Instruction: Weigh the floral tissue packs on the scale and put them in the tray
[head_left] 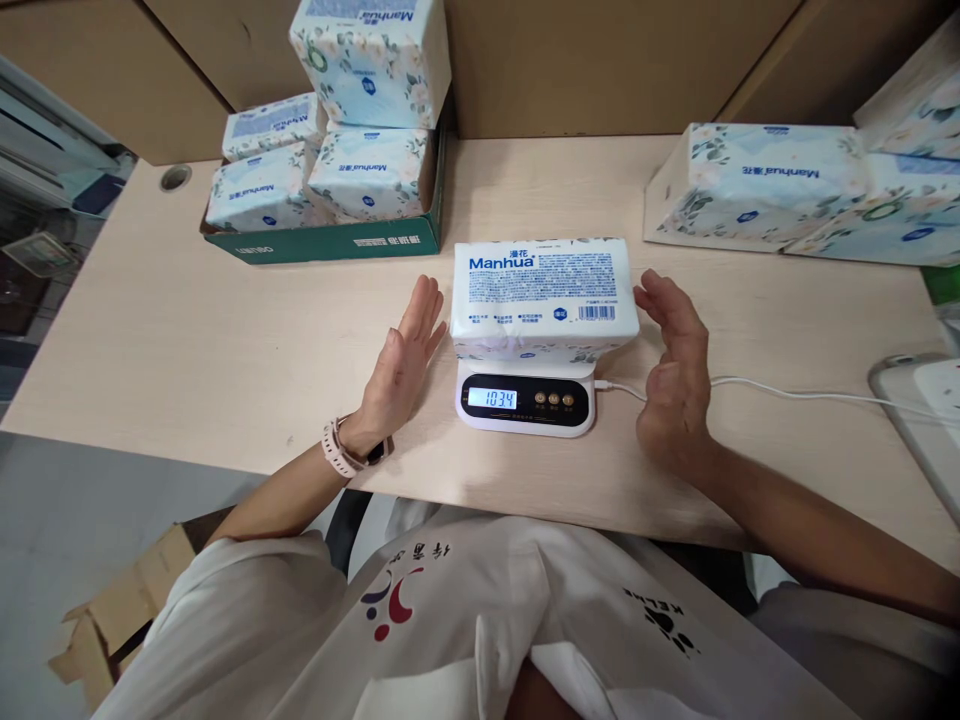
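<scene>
A white Manhua tissue pack lies flat on a small white digital scale whose lit display reads 103.4. My left hand is open, fingers stretched out, just left of the pack and apart from it; a pale watch is on that wrist. On the other side my right hand hovers with fingers loosely spread, holding nothing, close to the pack's right end.
A green cardboard tray at the back left holds several flowered tissue packs. More tissue packs lie at the back right. A white cable runs from the scale rightward to a power strip. A cardboard box sits on the floor, lower left.
</scene>
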